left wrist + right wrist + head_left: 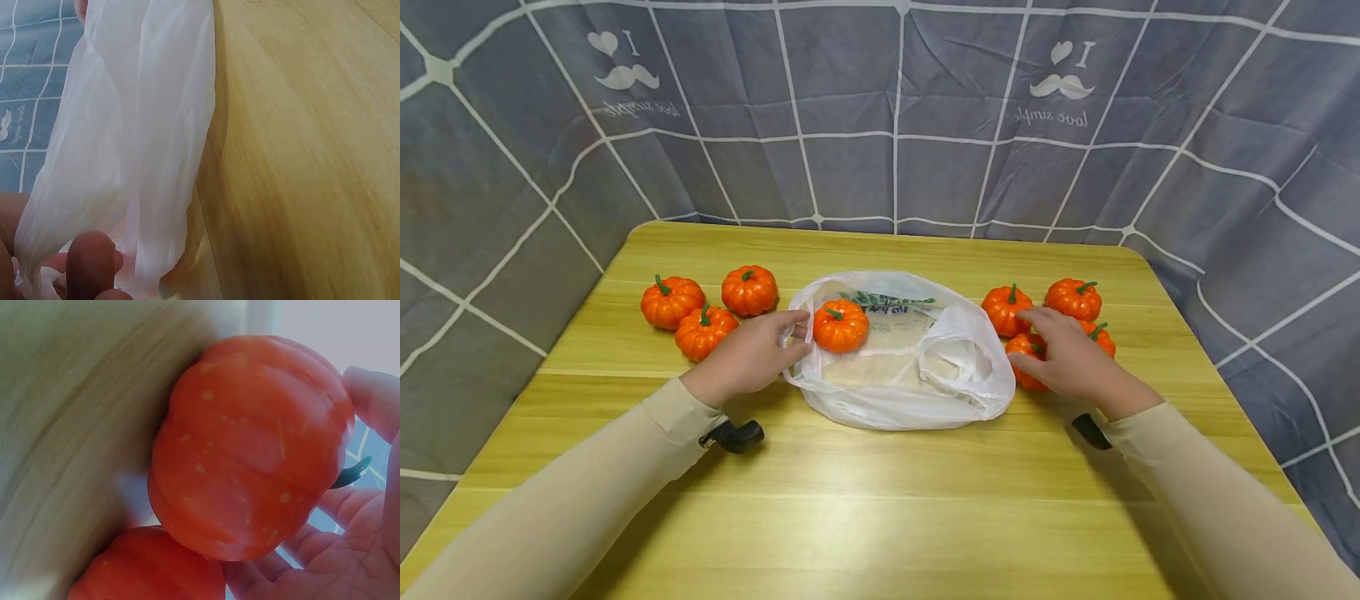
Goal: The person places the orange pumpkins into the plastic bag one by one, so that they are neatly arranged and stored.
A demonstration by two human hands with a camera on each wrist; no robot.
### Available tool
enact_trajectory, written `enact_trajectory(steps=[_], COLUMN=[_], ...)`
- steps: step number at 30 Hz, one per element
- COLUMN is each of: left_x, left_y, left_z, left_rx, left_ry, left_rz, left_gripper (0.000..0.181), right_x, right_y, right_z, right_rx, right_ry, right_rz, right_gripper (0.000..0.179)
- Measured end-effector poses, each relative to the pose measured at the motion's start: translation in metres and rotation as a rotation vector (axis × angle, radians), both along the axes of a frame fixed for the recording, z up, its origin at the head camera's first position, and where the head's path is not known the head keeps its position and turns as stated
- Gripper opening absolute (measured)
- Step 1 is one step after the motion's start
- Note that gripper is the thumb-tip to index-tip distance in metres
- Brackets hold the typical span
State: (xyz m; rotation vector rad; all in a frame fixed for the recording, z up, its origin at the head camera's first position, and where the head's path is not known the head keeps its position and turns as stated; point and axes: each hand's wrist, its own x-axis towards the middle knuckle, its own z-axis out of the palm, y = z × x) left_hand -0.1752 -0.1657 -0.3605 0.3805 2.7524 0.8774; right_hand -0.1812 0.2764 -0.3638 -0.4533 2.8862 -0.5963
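A white plastic bag (887, 412) lies open in the middle of the table, with one small orange pumpkin (841, 327) inside its left end. My left hand (756, 350) holds the bag's left rim; in the left wrist view, the thin plastic (137, 125) runs between thumb and fingers. To the right of the bag, my right hand (1067, 358) grips a small pumpkin (250, 450), thumb on one side and fingers on the other. Its green stem points toward the palm. Another pumpkin (150, 569) sits right beside it, partly cut off by the frame.
Three pumpkins stand left of the bag, one of them (703, 333) close by the left forearm. On the right, a pumpkin (1006, 308) touches the bag's edge and another (1072, 297) stands behind my hand. A grey checked cloth (850, 108) hangs behind the wooden table (880, 508).
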Motion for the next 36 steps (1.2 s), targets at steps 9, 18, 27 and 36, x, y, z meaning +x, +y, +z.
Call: enact_trajectory(steps=[9,18,27,36], left_x=[-0.0006,-0.0006,-0.0011,-0.0015], left_y=[0.0001,0.0007,0.0008,0.001], left_z=[-0.0027,-0.0049,-0.0053,-0.0055], left_rx=[0.004,-0.015,-0.013,-0.011], left_ry=[-0.003,0.014,0.016,0.011], left_rz=[0.001,-0.003,-0.007,-0.005], left_gripper=[0.058,0.058,0.058,0.058], right_x=[0.0009,-0.0002,0.0013,0.0042], right_y=[-0.0001,0.001,0.0005,-0.0005], right_z=[-0.0013,-0.0055,-0.0042,-0.004], right_rx=[0.021,0.034,0.034,0.045], right_ry=[0.003,-0.003,0.003,0.014], right_rz=[0.002,-0.002,-0.003,0.005], right_gripper=[0.072,0.075,0.075,0.074])
